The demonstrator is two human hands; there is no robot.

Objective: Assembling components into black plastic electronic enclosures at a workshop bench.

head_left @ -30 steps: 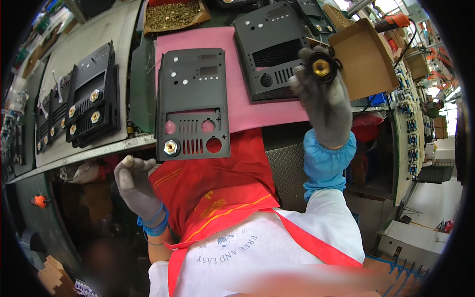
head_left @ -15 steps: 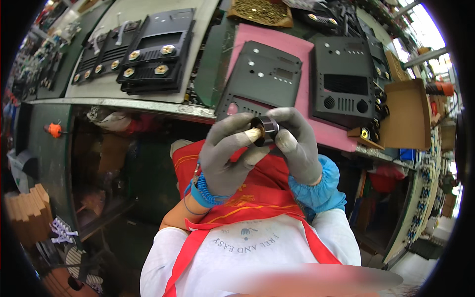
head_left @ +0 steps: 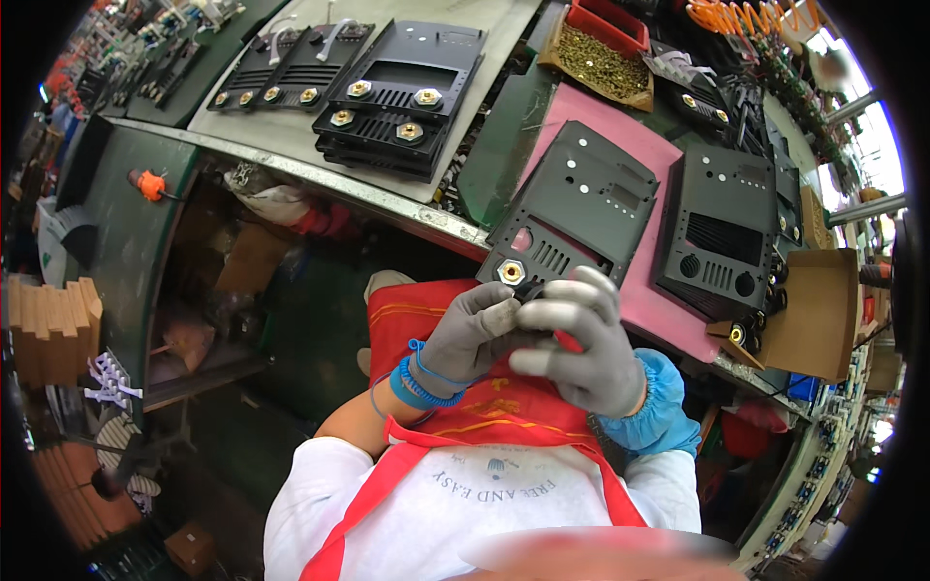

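Grey gloves cover both my hands, held in front of my red apron. My left hand point(head_left: 474, 335) is closed, its thumb and fingertips pinching a black round socket with a brass hex nut point(head_left: 511, 272). The nut faces up at the near edge of a dark grey metal panel point(head_left: 593, 184). Close beside it, my right hand point(head_left: 584, 344) has its fingers bent and apart, slightly blurred, with nothing visible in them. Whether its fingertips touch the socket is hard to see. The panel has round holes and slots and lies on a pink mat point(head_left: 620, 126).
Stacked dark panels point(head_left: 727, 208) stand to the right, by an open cardboard box point(head_left: 812, 310) and black sockets. Panels with brass nuts point(head_left: 397, 92) lie at left. Behind are a tray of small brass parts point(head_left: 601, 68) and a red bin point(head_left: 612, 21). An orange-handled tool point(head_left: 150, 185) hangs left.
The view has shifted, so the bench appears lower and further right. My right hand has come off the socket and its fingers have spread. The socket has turned, its brass nut now facing up.
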